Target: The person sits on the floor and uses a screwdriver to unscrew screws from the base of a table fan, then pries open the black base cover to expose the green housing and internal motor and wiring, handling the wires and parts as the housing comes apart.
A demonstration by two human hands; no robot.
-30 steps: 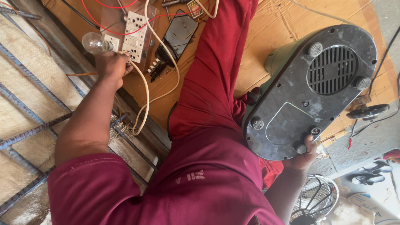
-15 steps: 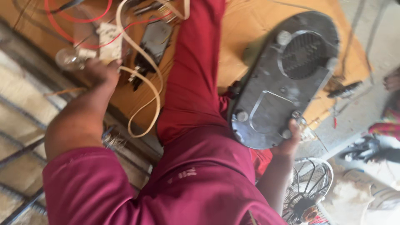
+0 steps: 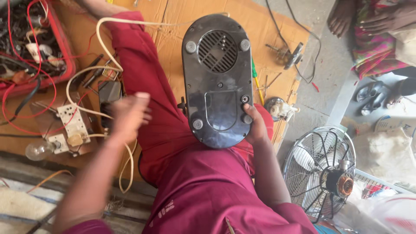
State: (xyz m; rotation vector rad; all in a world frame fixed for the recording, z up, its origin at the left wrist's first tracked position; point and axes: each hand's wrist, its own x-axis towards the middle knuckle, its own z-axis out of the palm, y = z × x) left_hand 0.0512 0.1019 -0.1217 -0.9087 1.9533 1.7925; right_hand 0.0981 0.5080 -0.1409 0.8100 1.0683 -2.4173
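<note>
The right hand (image 3: 256, 128) grips the black machine (image 3: 218, 78), flipped bottom-up on the red lap. The left hand (image 3: 129, 113) hovers open and empty above the white cord (image 3: 82, 76). Next comes undoing the bottom screws, likely with the green screwdriver (image 3: 255, 80).

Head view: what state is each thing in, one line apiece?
Black appliance base: underside up, resting on the person's leg.
Right hand: grips the base's lower right edge.
Left hand: open, blurred, holding nothing.
Light bulb: unlit, lying by the switch board.
Fan: blades not spinning, motor exposed.
</note>
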